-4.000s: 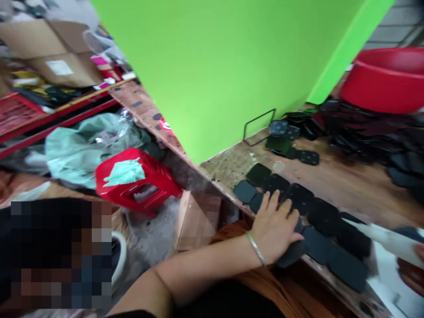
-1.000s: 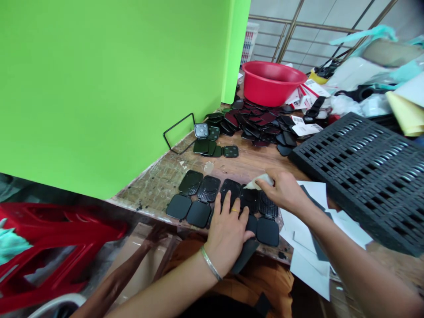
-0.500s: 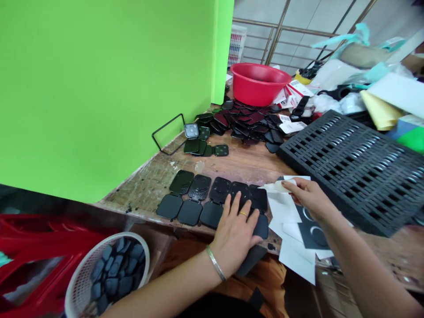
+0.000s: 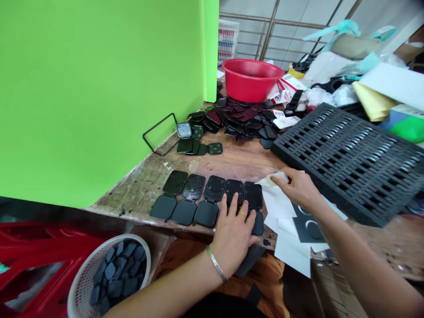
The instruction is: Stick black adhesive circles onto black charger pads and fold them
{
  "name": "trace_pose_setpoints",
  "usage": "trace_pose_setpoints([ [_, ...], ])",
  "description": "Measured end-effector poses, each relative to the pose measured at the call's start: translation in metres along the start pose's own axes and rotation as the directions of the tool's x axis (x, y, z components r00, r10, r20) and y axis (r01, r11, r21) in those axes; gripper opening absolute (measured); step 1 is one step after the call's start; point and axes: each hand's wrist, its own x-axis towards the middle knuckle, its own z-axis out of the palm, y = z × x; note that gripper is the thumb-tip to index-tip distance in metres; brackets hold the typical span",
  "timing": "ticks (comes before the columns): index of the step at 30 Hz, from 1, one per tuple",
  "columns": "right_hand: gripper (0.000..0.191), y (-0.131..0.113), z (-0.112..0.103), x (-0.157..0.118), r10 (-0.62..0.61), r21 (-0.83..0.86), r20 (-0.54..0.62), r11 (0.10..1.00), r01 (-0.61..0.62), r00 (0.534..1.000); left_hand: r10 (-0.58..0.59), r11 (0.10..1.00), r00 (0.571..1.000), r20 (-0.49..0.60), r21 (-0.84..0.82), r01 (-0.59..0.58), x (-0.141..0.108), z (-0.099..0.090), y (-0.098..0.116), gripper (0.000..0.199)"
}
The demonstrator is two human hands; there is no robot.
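My right hand (image 4: 296, 185) was closed around a small white bottle (image 4: 274, 179). The bottle leaned over, with its thin tip pointing left at the top half of the last case on the right. I could not tell if the tip touched it.

My left hand (image 4: 233, 234) held nothing. It lay palm down with its fingers spread over the right part of the black cases (image 4: 184, 212). It had a yellow ring (image 4: 241, 214) on one finger and a shiny bracelet (image 4: 217, 264) on the wrist.

The cases lay open side by side along the near edge of the wooden table (image 4: 232, 165). Each top half had a flat half below it, and my hand hid some of the lower ones.

Just right of them, white sheets (image 4: 278, 202) lay in a messy heap, with a dark sheet (image 4: 309, 225) that had round white marks. Past the sheets sat a big black rack (image 4: 347, 163) full of slots.

Farther back, a red tub (image 4: 251, 84) stood behind a pile of black and dark red pieces (image 4: 238, 118). A few more small cases (image 4: 215, 148) lay near a bent wire frame (image 4: 158, 124), next to a tall green board (image 4: 99, 97). Down on the left, a white basket (image 4: 77, 287) held lots of dark pieces (image 4: 115, 274).
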Motion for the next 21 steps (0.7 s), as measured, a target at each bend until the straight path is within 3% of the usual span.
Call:
trace_pose_setpoints([
  [4,0.031,-0.005,-0.016,-0.009,-0.095,-0.133,0.058,0.986,0.102,0.994,-0.011,1.0,1.0,0.001,0.016,0.011,0.0,0.001,0.001,0.058],
  [10,0.028,-0.019,-0.014,-0.017,-0.125,-0.07,0.172,0.988,0.139,0.977,0.0,1.0,1.0,-0.015,0.031,0.0,0.001,0.001,0.002,0.058],
  [16,0.028,-0.033,0.007,-0.001,-0.155,-0.126,0.092,0.978,0.166,0.984,0.002,0.999,1.0,-0.016,0.032,-0.001,0.0,0.0,0.001,0.057],
  [21,0.031,-0.011,0.001,0.006,-0.086,-0.138,0.051,0.986,0.092,0.995,0.008,0.998,1.0,-0.017,0.068,-0.007,-0.004,-0.001,0.007,0.057],
])
